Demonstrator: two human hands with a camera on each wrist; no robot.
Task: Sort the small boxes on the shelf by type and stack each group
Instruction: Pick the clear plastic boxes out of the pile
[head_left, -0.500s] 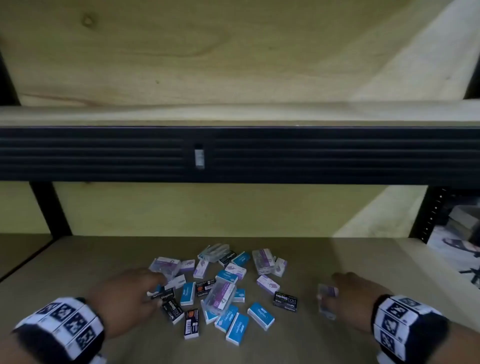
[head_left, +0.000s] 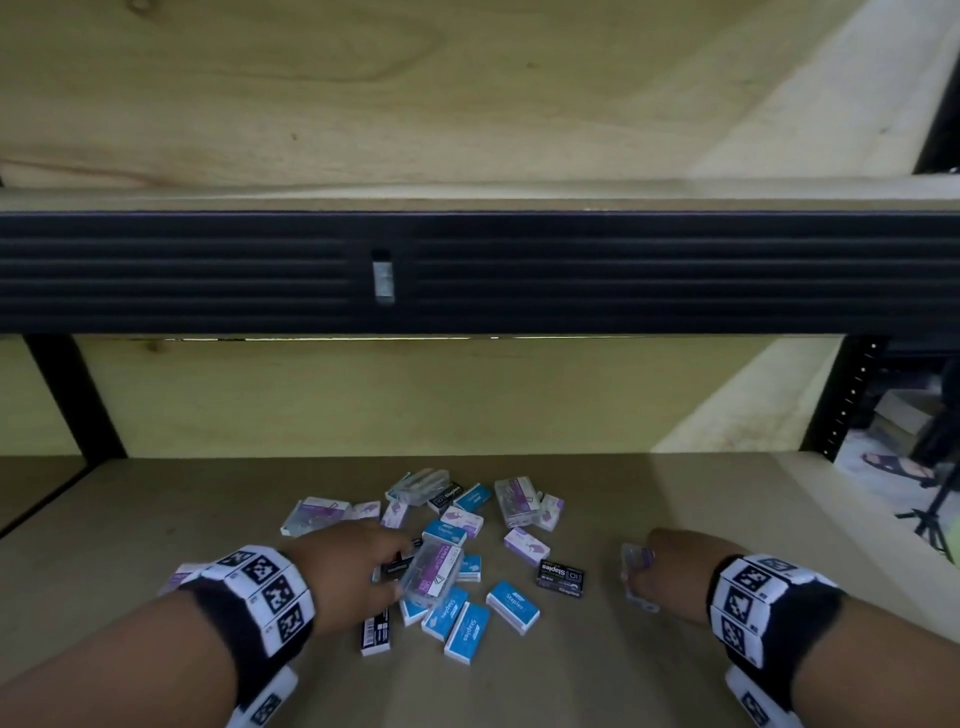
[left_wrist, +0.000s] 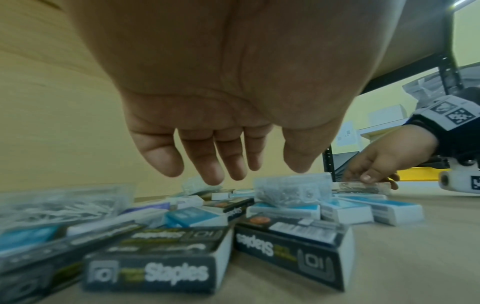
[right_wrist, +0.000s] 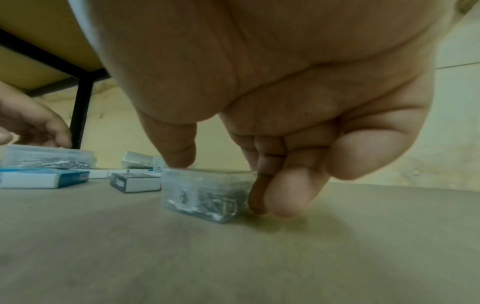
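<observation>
**Pale wood shelf, scattered boxes, one hand moved in**

Pale wood forms the shelf board (head_left: 156, 519) that carries the boxes, with a yellowish back panel (head_left: 415, 395) behind it and a ribbed black beam (head_left: 623, 270) of the upper shelf overhead. A black upright (head_left: 67, 395) stands at the rear, left of the pile. Past the shelf's right edge, well apart from the pile, the room shows a tripod leg (head_left: 930, 509) and a sandalled foot (head_left: 893, 464).

The pile of small boxes (head_left: 447, 551) lies on the middle of the board: blue staple boxes (head_left: 511, 607), black staple boxes (head_left: 561, 578), white-and-purple boxes (head_left: 525, 545) and clear plastic boxes (head_left: 432, 570) of clips, mixed and overlapping.

The right hand (head_left: 675, 577) sits right of the pile, apart from it, its fingers (right_wrist: 280, 193) and thumb curled round a clear clip box (right_wrist: 207, 193) that rests flat on the board. The left hand (head_left: 353, 566) hovers over the pile's left part, fingers (left_wrist: 205, 156) straight and loose, holding nothing in the wrist view.

Compared with half a second ago, the left hand has gone further right into the pile, now reaching the tilted clear box at its centre. The right hand stays on its clear box at the same spot.
</observation>
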